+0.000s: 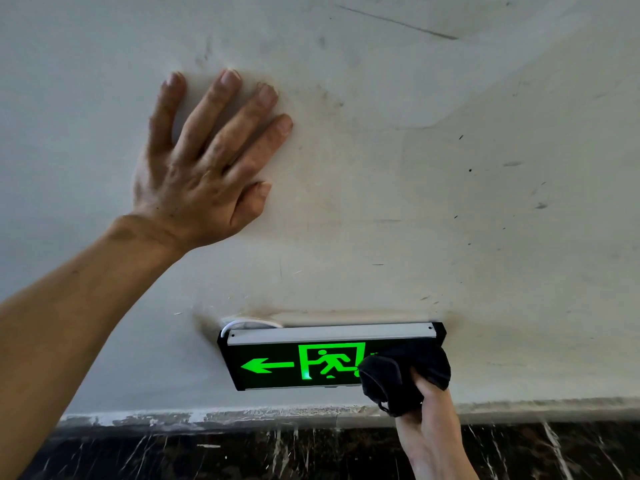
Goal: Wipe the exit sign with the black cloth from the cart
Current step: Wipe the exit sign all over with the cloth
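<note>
The exit sign (294, 365) is a black box low on the wall, lit with a green arrow pointing left and a green running figure. Its grey top strip faces me. My right hand (429, 431) comes up from the bottom edge and grips a bunched black cloth (401, 379). The cloth is pressed against the sign's right end and hides that part of its face. My left hand (204, 161) lies flat on the wall above and left of the sign, fingers spread, holding nothing.
The pale wall (450, 202) is scuffed and stained, with dark smudges around the sign. A white cable (242, 322) loops out behind the sign's top left corner. Below runs a dark marble-like skirting (242, 452) with paint splashes.
</note>
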Tool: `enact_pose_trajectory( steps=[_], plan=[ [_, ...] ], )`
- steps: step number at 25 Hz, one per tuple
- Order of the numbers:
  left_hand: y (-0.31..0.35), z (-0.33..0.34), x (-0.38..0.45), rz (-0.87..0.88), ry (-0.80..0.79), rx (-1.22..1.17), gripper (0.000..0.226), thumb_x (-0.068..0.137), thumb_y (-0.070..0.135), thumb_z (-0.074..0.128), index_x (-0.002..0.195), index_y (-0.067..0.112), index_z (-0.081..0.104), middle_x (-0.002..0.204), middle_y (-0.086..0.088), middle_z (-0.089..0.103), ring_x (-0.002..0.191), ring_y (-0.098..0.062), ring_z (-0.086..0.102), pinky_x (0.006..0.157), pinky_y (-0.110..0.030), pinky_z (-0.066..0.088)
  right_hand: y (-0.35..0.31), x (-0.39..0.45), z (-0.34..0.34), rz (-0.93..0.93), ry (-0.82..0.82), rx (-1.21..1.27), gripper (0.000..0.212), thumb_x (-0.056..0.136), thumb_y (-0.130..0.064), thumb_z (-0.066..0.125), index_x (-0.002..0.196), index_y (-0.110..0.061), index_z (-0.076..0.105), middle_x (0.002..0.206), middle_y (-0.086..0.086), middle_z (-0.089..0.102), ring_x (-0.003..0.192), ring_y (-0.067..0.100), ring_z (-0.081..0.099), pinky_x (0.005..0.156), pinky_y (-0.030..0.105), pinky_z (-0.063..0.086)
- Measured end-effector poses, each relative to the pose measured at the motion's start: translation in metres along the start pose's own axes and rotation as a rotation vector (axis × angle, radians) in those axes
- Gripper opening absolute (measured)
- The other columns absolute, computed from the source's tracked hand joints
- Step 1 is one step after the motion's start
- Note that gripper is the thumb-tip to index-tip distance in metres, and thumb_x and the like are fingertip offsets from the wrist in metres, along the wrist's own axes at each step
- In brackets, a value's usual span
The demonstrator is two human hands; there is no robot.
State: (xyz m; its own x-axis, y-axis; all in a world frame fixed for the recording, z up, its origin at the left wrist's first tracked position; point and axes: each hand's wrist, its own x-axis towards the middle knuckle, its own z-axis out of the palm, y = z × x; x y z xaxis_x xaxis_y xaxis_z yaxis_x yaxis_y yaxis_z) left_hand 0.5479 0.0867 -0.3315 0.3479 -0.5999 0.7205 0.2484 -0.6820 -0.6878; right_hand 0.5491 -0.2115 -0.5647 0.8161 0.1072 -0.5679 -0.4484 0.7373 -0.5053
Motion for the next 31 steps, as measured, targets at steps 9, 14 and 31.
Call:
enact_pose_trajectory(
  steps=[9, 14, 31],
  plan=[
    [-0.003, -0.006, 0.002, -0.045, -0.05, -0.123, 0.063, 0.097, 0.039, 0.044, 0.155, 0.016, 0.032, 0.158, -0.008, 0.03, 0.148, -0.033, 0.025, 0.12, -0.054, 0.013, -0.021, -0.058, 0.041, 0.025, -0.232, -0.034, 0.055, 0.073, -0.009, 0.064, 0.127, -0.008, 0.06, 0.118, 0.024, 0.069, 0.106, 0.042, 0.067, 0.082, 0.052, 0.057],
    [-0.005, -0.031, 0.007, -0.066, -0.211, -0.231, 0.062, 0.098, 0.036, 0.044, 0.155, 0.015, 0.031, 0.16, -0.008, 0.027, 0.148, -0.033, 0.021, 0.119, -0.054, 0.014, -0.04, -0.092, 0.068, -0.028, -0.373, -0.167, 0.037, 0.074, -0.01, 0.067, 0.11, -0.019, 0.071, 0.102, 0.012, 0.078, 0.091, 0.03, 0.075, 0.063, 0.041, 0.062],
    [0.12, -0.143, -0.032, -1.639, -0.761, -2.148, 0.046, 0.083, 0.046, 0.067, 0.122, 0.023, 0.069, 0.124, -0.012, 0.07, 0.116, -0.027, 0.066, 0.087, -0.031, 0.057, -0.047, -0.121, 0.097, -0.384, -0.592, -0.847, 0.014, 0.085, -0.026, 0.07, 0.098, -0.029, 0.071, 0.107, -0.002, 0.072, 0.098, 0.016, 0.07, 0.077, 0.033, 0.06]
  ],
)
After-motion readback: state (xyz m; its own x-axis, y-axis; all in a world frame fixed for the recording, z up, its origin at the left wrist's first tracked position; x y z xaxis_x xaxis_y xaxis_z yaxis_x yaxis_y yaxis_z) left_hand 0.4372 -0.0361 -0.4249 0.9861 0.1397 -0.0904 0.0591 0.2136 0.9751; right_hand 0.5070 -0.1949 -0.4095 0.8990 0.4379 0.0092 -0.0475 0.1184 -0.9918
